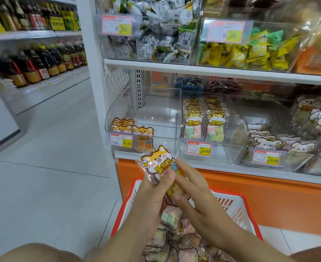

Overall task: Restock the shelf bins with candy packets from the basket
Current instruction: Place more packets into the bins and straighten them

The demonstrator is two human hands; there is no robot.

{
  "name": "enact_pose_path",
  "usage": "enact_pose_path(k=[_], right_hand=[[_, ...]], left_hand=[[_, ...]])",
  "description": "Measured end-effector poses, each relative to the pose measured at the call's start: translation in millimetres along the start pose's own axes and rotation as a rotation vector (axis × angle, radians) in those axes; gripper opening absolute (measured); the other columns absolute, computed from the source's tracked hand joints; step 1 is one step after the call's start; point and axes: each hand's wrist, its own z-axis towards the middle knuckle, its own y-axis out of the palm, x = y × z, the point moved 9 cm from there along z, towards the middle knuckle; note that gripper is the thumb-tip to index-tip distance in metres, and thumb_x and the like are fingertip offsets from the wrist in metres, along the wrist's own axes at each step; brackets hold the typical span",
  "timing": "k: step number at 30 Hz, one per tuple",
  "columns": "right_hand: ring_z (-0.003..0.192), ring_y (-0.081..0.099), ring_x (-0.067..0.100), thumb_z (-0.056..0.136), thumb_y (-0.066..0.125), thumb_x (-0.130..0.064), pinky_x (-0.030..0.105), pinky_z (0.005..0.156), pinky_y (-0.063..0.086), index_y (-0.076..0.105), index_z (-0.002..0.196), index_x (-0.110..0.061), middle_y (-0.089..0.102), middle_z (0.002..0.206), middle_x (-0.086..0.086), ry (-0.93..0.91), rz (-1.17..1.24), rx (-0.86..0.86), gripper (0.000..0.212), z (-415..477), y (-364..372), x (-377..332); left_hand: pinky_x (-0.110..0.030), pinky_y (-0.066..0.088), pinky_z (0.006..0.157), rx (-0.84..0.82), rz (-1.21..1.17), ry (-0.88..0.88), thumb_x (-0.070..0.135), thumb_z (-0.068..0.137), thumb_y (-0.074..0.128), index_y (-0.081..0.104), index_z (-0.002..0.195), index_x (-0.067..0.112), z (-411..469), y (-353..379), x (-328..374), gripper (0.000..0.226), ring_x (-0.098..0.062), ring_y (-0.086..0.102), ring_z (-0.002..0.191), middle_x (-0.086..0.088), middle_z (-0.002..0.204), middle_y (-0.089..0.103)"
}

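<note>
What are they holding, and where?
A dog-face candy packet, in both hands: left hand grips just below the header card, right hand holds its clear lower body.

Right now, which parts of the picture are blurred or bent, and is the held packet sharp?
Head view: the held packet is fairly sharp; the bags at far right smear with blur; the shelf edge bows slightly from the wide lens; the left clear bin shows soft glare.
</note>
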Motion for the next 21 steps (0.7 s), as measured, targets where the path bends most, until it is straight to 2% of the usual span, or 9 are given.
enact_pose_path(k=[4,7,10,12,15,17,19,20,21], right_hand=[[0.146,0.020,-0.001,0.100,0.049,-0.029,0.016,0.117,0.022,0.040,0.146,-0.042,0.025,0.154,-0.033,0.004,-0.006,0.099,0.049,-0.8,-11.6,-1.3],[0.124,0.041,-0.015,0.089,0.070,-0.038,0.007,0.097,0.038,0.038,0.137,-0.054,0.043,0.134,-0.036,0.157,0.085,0.182,0.060,12.4,-43.5,7.4],[0.103,0.058,-0.011,0.076,0.084,-0.032,0.009,0.082,0.050,0.043,0.135,-0.048,0.056,0.125,-0.024,0.278,0.089,-0.031,0.074,40.9,-60.7,10.3],[0.094,0.065,-0.001,0.072,0.087,-0.034,0.026,0.085,0.055,0.056,0.119,-0.044,0.066,0.113,-0.016,0.247,0.009,-0.208,0.058,58.0,-59.0,2.8],[0.087,0.069,0.017,0.071,0.086,-0.038,0.044,0.085,0.055,0.067,0.108,-0.028,0.073,0.098,-0.003,0.222,-0.055,-0.256,0.043,79.9,-60.1,-2.6],[0.087,0.069,0.023,0.074,0.084,-0.035,0.046,0.083,0.055,0.071,0.101,-0.019,0.074,0.095,0.003,0.215,-0.044,-0.223,0.034,95.0,-62.3,-3.0],[0.080,0.069,0.018,0.081,0.081,-0.027,0.041,0.078,0.056,0.072,0.096,-0.016,0.075,0.089,0.003,0.198,-0.037,-0.183,0.020,111.9,-63.9,-3.2],[0.075,0.068,0.013,0.084,0.079,-0.023,0.037,0.073,0.056,0.073,0.096,-0.016,0.074,0.085,0.002,0.174,-0.062,-0.151,0.015,121.0,-66.4,-5.3],[0.071,0.066,0.010,0.086,0.077,-0.022,0.034,0.070,0.054,0.073,0.097,-0.017,0.074,0.082,0.000,0.142,-0.103,-0.105,0.012,130.6,-70.8,-8.5]], left_hand=[[-0.042,0.057,0.081,0.005,0.053,0.016,0.018,0.091,0.064,0.069,0.118,0.021,2.8,-1.4,2.0,0.027,-0.026,0.070,0.105,-0.012,0.115,0.072],[-0.043,0.055,0.091,-0.043,0.240,0.009,0.015,0.090,0.067,0.070,0.114,0.016,6.3,-4.0,9.9,0.024,-0.028,0.070,0.106,-0.013,0.113,0.073],[-0.030,0.058,0.085,-0.184,0.494,0.011,-0.001,0.089,0.068,0.063,0.118,0.012,12.4,1.0,23.7,0.032,-0.019,0.072,0.100,-0.002,0.110,0.075],[-0.034,0.059,0.088,-0.241,0.626,-0.002,-0.002,0.087,0.071,0.061,0.119,0.010,16.9,2.7,35.0,0.035,-0.019,0.073,0.099,-0.002,0.110,0.075],[-0.043,0.057,0.093,-0.236,0.762,0.035,0.011,0.083,0.079,0.061,0.121,0.013,33.0,-5.2,56.3,0.042,-0.021,0.072,0.102,-0.004,0.113,0.074],[-0.051,0.056,0.093,-0.192,0.884,0.103,0.039,0.071,0.085,0.061,0.120,0.022,46.0,-9.2,74.7,0.057,-0.023,0.070,0.105,-0.004,0.114,0.073],[-0.055,0.056,0.089,-0.144,0.995,0.168,0.059,0.064,0.083,0.060,0.113,0.028,63.4,-14.9,87.7,0.063,-0.027,0.070,0.101,-0.008,0.109,0.072],[-0.047,0.058,0.086,-0.107,1.039,0.219,0.057,0.067,0.082,0.060,0.107,0.031,71.0,-17.7,96.3,0.053,-0.021,0.070,0.096,-0.007,0.104,0.071],[-0.030,0.059,0.081,-0.063,1.055,0.273,0.048,0.072,0.083,0.059,0.103,0.034,77.8,-21.0,106.5,0.041,-0.008,0.068,0.091,0.000,0.098,0.070]])
